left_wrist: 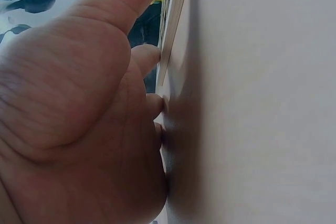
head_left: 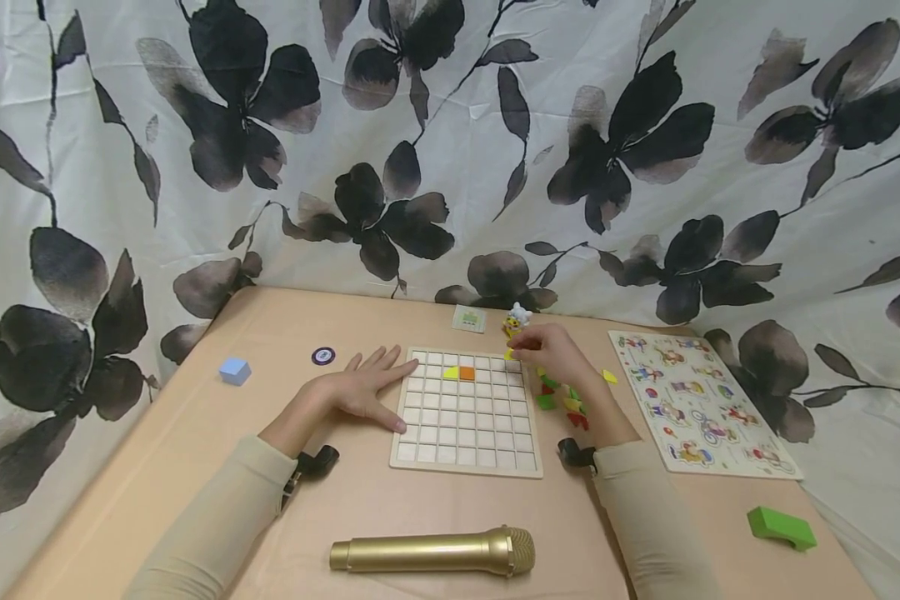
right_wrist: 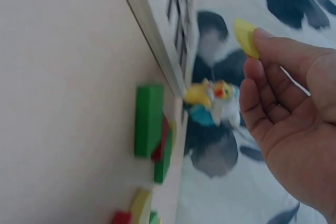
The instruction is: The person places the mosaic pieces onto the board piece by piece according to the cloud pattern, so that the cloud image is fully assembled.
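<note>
A white grid board [head_left: 465, 456] with a pale wooden frame lies flat on the table. In its upper rows sit a yellow piece [head_left: 451, 372] and, beside it, an orange square piece [head_left: 467, 373]. My left hand [head_left: 352, 393] rests spread along the board's left edge, thumb and fingers straight. Above the board's upper right corner, my right hand [head_left: 553, 350] pinches a small yellow block [right_wrist: 244, 37] with a curved edge between thumb and fingertips. Under the right forearm lie several loose blocks, among them a green block [right_wrist: 149, 120] and a red one [right_wrist: 122, 217].
A small duck figurine [head_left: 517, 318] and a card [head_left: 469, 318] are behind the board. Leftward lie a round token [head_left: 323, 356] and a blue cube [head_left: 235, 372]. A gold microphone [head_left: 431, 552] lies in front. To the right are a picture board [head_left: 678, 400] and a green arch block [head_left: 782, 527].
</note>
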A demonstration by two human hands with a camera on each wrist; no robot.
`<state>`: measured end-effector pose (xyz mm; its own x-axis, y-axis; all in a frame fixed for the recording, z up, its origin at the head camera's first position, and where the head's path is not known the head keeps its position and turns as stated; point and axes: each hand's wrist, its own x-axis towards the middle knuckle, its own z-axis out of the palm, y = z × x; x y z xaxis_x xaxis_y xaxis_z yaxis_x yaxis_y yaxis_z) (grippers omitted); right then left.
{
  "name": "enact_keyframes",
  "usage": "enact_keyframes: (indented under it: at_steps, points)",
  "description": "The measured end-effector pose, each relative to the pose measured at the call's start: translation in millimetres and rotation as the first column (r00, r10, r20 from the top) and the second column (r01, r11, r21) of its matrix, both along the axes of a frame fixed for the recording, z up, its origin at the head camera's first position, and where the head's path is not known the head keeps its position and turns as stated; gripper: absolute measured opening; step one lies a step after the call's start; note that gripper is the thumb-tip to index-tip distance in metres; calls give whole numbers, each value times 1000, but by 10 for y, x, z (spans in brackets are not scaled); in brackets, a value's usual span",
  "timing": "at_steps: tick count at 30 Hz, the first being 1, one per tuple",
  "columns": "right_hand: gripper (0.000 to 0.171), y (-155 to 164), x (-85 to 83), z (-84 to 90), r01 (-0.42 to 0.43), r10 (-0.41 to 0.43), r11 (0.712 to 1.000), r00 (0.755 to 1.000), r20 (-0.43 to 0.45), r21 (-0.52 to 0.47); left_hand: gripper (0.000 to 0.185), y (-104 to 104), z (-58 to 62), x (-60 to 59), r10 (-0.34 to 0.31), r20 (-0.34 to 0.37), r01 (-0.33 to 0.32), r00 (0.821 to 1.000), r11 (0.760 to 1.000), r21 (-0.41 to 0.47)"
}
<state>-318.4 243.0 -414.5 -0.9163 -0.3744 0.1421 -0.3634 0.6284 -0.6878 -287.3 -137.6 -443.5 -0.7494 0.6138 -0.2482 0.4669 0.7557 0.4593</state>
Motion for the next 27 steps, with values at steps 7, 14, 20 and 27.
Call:
enact_keyframes:
  at_steps: [7,14,20,27]
  points:
    - [12,-283,-73,-44,-96,97,989,995,-4,112,116,6,2,2,1,-3,-1,1000,1000,0]
    - [11,-445,-70,-98,-147,156,969,987,-28,200,116,13,11,4,-2,-13,2,1000,1000,4]
    - [10,-475,-38,-120,-211,216,958,976,-4,196,117,11,13,3,-2,-13,2,1000,1000,5]
    - [10,-464,-50,-127,-238,236,954,971,36,179,117,4,21,12,-2,-9,2,1000,1000,7]
